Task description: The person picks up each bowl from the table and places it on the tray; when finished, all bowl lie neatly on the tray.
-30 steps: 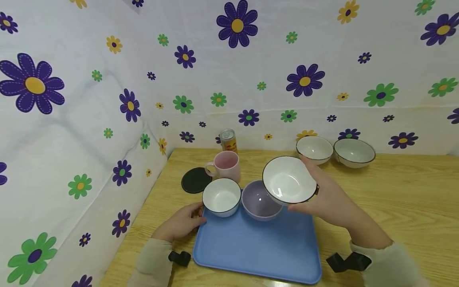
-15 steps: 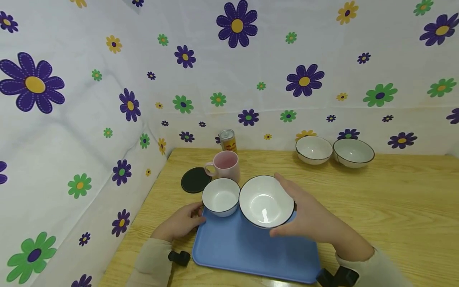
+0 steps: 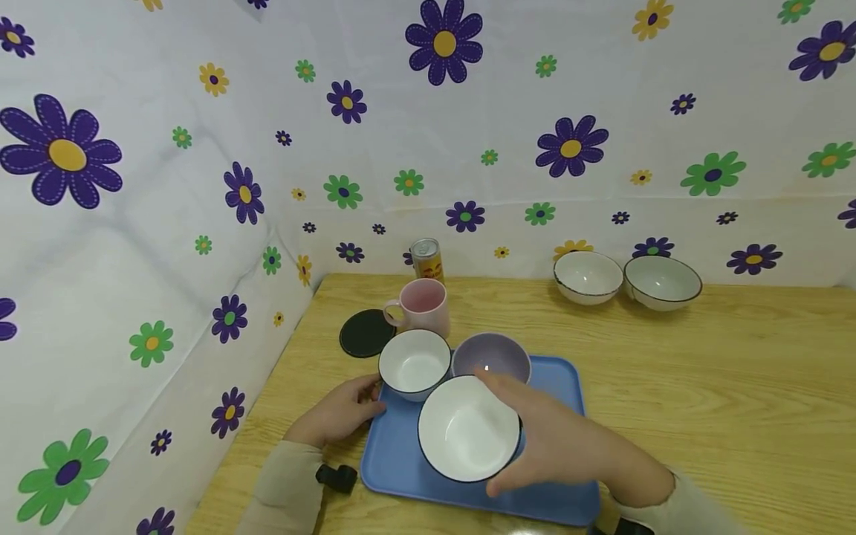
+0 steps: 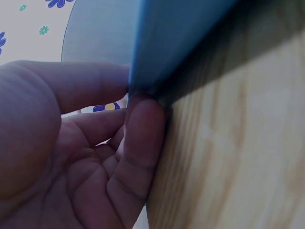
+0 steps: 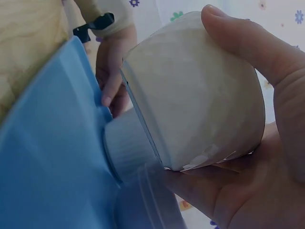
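My right hand [image 3: 555, 438] grips a white bowl with a dark rim [image 3: 461, 431], thumb and fingers spread around its side. In the right wrist view this bowl [image 5: 190, 90] hangs above the blue tray [image 5: 47, 143]. My left hand [image 3: 341, 412] pinches the left edge of the blue tray [image 3: 394, 464]; the left wrist view shows the thumb and fingers on that edge [image 4: 157, 47]. At the tray's back left sits another white bowl [image 3: 414, 364]. Beside it stands a purple bowl [image 3: 495, 353], its front partly hidden by the held bowl and right hand.
Behind the tray are a pink mug [image 3: 428, 308], a drink can [image 3: 426, 260] and a black round coaster [image 3: 366, 333]. Two more bowls, one white [image 3: 588, 279] and one greenish white [image 3: 662, 282], stand at the back right. A flowered cloth [image 3: 508, 148] hangs behind the table.
My right hand has carried the white bowl leftward and toward me, from over the purple bowl to over the tray's front middle. My left hand has stayed at the tray's edge.
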A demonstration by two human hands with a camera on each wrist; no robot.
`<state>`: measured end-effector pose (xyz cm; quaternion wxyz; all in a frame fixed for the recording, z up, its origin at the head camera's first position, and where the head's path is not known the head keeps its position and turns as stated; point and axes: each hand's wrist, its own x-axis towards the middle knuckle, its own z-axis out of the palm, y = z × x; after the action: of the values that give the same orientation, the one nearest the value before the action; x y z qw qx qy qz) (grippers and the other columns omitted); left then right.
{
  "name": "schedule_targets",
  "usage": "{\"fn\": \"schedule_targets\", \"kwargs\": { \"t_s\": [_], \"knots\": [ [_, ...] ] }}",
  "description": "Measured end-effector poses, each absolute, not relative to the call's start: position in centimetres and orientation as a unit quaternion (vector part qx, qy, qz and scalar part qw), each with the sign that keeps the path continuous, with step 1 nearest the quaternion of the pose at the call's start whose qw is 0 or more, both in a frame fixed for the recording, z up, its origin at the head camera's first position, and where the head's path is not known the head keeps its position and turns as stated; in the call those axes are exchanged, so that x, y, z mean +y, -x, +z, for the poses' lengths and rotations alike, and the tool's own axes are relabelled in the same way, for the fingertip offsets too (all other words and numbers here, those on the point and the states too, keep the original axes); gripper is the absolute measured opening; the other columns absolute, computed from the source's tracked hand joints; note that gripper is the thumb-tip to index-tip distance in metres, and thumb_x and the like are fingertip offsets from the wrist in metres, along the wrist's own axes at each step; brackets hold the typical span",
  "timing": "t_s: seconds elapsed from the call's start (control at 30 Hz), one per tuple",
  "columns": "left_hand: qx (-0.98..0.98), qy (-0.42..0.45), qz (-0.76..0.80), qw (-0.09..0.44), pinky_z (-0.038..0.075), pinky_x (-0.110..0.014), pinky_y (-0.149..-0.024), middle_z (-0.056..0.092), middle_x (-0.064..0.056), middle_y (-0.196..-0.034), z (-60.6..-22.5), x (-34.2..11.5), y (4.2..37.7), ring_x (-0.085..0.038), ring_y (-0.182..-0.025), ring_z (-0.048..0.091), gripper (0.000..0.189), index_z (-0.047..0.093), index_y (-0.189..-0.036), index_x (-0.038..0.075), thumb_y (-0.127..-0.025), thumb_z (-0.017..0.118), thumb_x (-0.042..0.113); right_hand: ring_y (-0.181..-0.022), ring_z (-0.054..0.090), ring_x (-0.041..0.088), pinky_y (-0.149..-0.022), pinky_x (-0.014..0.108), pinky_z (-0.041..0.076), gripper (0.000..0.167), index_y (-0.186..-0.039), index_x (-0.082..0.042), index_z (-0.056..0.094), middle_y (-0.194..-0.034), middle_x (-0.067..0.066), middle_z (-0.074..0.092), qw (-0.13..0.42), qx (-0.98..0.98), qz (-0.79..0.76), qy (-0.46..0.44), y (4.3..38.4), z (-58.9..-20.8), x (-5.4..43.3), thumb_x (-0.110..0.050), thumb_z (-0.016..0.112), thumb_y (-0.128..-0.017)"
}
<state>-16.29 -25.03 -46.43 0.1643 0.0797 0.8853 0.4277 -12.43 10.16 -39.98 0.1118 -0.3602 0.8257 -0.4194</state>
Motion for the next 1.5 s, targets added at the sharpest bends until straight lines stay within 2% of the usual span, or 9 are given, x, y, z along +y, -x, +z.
{"fn": "schedule_targets", "kwargs": {
  "t_s": [0.2,0.37,0.53,0.87,1.2,1.5],
  "knots": [
    [0.887,-0.085,0.423,0.162,0.043,-0.028,-0.065,0.055,-0.005,-0.094,-46.5,-25.0,16.4,-0.018,-0.078,0.052,0.049,0.051,-0.143,0.000,-0.098,0.065,0.014,-0.141,0.040,0.023,-0.111,0.052,0.038,0.124,-0.160,-0.013,0.027,-0.158,0.005,0.037,0.140,0.831,-0.392,0.369,11.5,-40.6,9.0,-0.055,0.092,-0.063],
    [0.888,-0.087,0.422,0.163,0.043,-0.027,-0.063,0.055,-0.005,-0.094,-46.5,-25.0,16.4,-0.017,-0.076,0.052,0.049,0.051,-0.143,-0.001,-0.098,0.064,0.014,-0.141,0.039,0.019,-0.112,0.047,0.037,0.126,-0.161,-0.013,0.024,-0.158,0.002,0.035,0.173,0.832,-0.388,0.357,11.0,-41.2,8.1,-0.051,0.093,-0.063],
    [0.886,-0.084,0.425,0.163,0.042,-0.027,-0.060,0.054,-0.005,-0.092,-46.4,-25.0,16.3,-0.017,-0.073,0.051,0.050,0.050,-0.143,-0.001,-0.098,0.064,0.013,-0.140,0.040,0.019,-0.111,0.048,0.038,0.126,-0.161,-0.012,0.023,-0.158,0.003,0.035,0.174,0.836,-0.388,0.347,10.9,-42.0,7.3,-0.053,0.092,-0.064],
    [0.886,-0.088,0.425,0.162,0.042,-0.027,-0.062,0.054,-0.005,-0.092,-46.5,-25.0,16.4,-0.017,-0.074,0.051,0.049,0.051,-0.142,-0.001,-0.097,0.064,0.013,-0.142,0.037,0.027,-0.110,0.055,0.037,0.127,-0.158,-0.001,0.025,-0.158,0.013,0.033,0.150,0.840,-0.405,0.329,10.7,-43.1,6.8,-0.054,0.092,-0.064],
    [0.888,-0.096,0.420,0.160,0.043,-0.027,-0.061,0.054,-0.005,-0.094,-46.7,-25.2,16.6,-0.017,-0.074,0.051,0.047,0.052,-0.141,0.000,-0.098,0.064,0.013,-0.143,0.035,0.027,-0.112,0.055,0.035,0.127,-0.158,0.002,0.022,-0.159,0.014,0.030,0.156,0.836,-0.418,0.318,10.8,-43.8,6.1,-0.054,0.091,-0.067],
    [0.893,-0.099,0.410,0.158,0.043,-0.027,-0.062,0.054,-0.005,-0.093,-46.5,-25.1,16.6,-0.017,-0.075,0.051,0.047,0.052,-0.141,0.000,-0.097,0.063,0.013,-0.140,0.037,0.025,-0.112,0.050,0.036,0.127,-0.161,-0.003,0.013,-0.160,0.011,0.025,0.186,0.837,-0.409,0.313,10.6,-44.3,5.6,-0.054,0.088,-0.071]
  ]
}}
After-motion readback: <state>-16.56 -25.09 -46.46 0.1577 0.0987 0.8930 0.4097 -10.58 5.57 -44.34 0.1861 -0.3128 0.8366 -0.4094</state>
